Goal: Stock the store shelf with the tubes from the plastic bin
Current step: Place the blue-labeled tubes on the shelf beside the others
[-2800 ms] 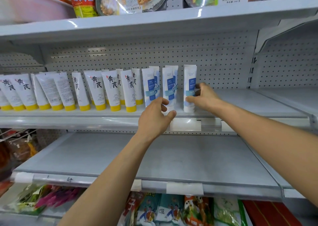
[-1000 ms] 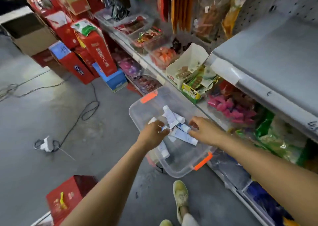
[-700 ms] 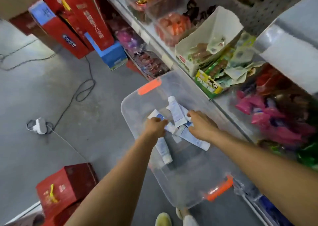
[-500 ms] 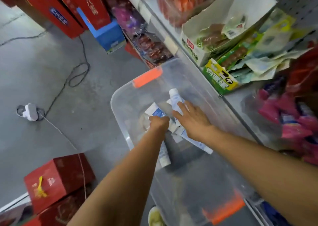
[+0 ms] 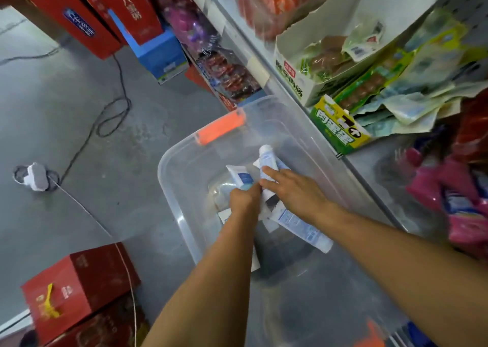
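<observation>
Both hands reach into the plastic bin [image 5: 171,206], where the tubes [image 5: 301,225] lie heaped in its middle. The left hand [image 5: 244,201] curls around one blue-labelled tube [image 5: 239,175]. The right hand [image 5: 293,196] lies flat, fingers straight, on the capped tube [image 5: 266,159] nearer the bin's orange latch [image 5: 220,130] (likely steadying it before gripping).

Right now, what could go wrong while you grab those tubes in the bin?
The tubes lie crossed in a pile. The left hand grips some and the right hand only lies flat on others, so one may slip back into the bin. A cable loops on the floor nearby; a step back could catch it.
</observation>
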The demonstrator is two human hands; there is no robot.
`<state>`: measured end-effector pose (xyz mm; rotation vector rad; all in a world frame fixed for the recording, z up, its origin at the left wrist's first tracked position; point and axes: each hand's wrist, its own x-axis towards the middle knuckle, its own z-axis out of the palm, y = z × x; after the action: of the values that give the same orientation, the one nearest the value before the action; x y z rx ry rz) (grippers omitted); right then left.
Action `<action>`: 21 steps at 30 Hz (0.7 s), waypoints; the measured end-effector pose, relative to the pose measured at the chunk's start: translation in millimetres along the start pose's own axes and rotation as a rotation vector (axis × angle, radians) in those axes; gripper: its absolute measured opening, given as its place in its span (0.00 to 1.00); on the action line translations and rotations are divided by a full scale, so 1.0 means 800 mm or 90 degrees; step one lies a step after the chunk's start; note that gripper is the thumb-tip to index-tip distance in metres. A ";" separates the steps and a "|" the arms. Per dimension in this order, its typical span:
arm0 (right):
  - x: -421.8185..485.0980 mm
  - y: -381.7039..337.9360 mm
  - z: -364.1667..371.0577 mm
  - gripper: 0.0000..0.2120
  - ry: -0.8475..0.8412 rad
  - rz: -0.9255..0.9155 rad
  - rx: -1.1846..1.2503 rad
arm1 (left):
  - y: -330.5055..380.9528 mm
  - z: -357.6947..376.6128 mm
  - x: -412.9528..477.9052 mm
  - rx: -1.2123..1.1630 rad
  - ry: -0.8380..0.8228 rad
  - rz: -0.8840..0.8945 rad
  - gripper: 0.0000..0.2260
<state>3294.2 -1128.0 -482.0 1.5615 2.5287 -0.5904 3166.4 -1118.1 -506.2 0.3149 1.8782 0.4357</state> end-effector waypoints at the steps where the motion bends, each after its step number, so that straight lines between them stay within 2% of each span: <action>1: -0.004 -0.003 -0.010 0.24 0.004 0.032 0.057 | 0.002 -0.006 -0.009 -0.022 -0.013 0.011 0.08; 5: -0.023 -0.017 -0.042 0.16 0.134 0.140 0.311 | 0.010 -0.037 -0.053 -0.048 -0.068 0.139 0.01; 7: -0.035 -0.027 -0.058 0.11 0.165 0.201 0.437 | 0.012 -0.058 -0.076 -0.013 -0.085 0.201 0.04; 11: -0.077 -0.065 -0.109 0.06 0.140 0.309 0.746 | 0.005 -0.105 -0.139 0.007 -0.146 0.299 0.07; 15: -0.147 -0.121 -0.150 0.03 0.118 0.278 0.782 | -0.019 -0.153 -0.215 0.041 -0.232 0.340 0.08; 18: -0.205 -0.160 -0.181 0.05 0.171 0.267 0.760 | -0.037 -0.188 -0.273 0.054 -0.304 0.381 0.15; 21: -0.278 -0.199 -0.210 0.08 0.239 0.268 0.763 | -0.059 -0.215 -0.345 0.065 -0.365 0.417 0.14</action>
<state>3275.6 -1312.6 -220.3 2.6088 1.8839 -2.1249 3097.7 -1300.8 -242.5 1.0233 1.2037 0.6067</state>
